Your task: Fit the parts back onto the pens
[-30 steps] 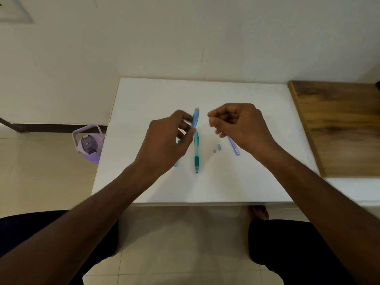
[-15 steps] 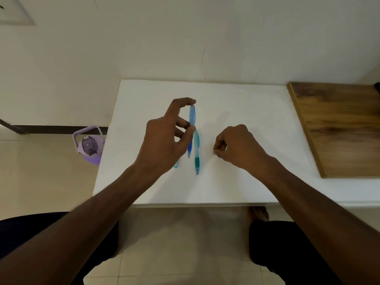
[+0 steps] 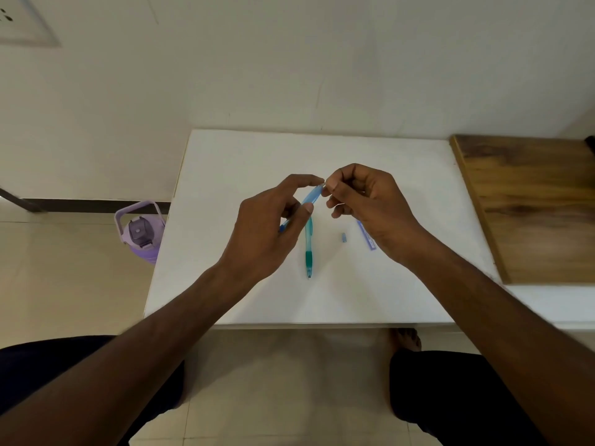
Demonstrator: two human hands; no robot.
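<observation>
- Now the right hand [image 3: 370, 207] is up off the worktop [image 3: 244, 156] again; half a second ago it rested low on the surface, near the right of the teal pen, with its fingers curled.
- Since then the blue pen barrel [image 3: 311, 197] in the left hand [image 3: 273, 226] has tipped from nearly upright to a slant, its upper end leaning toward the right hand.
- The left hand pinches that barrel between thumb and curled fingers, the forefinger arched over its top; a dark blue tip shows below the hand at the left.
- The right hand's fingers are curled, thumb and forefinger pressed together right at the barrel's upper end; whether a small part sits between them I cannot tell.
- Both hands hover over the middle of the worktop, nearly touching each other.
- A teal pen [image 3: 309, 249] lies flat beneath them, pointing toward the near edge.
- A tiny blue piece [image 3: 344, 237] lies just right of it, and a thin blue strip [image 3: 367, 238] lies partly under the right wrist.
- A wooden board [image 3: 531, 201] adjoins the worktop's right edge.
- A purple bottle [image 3: 141, 233] stands on the floor off the left edge.
</observation>
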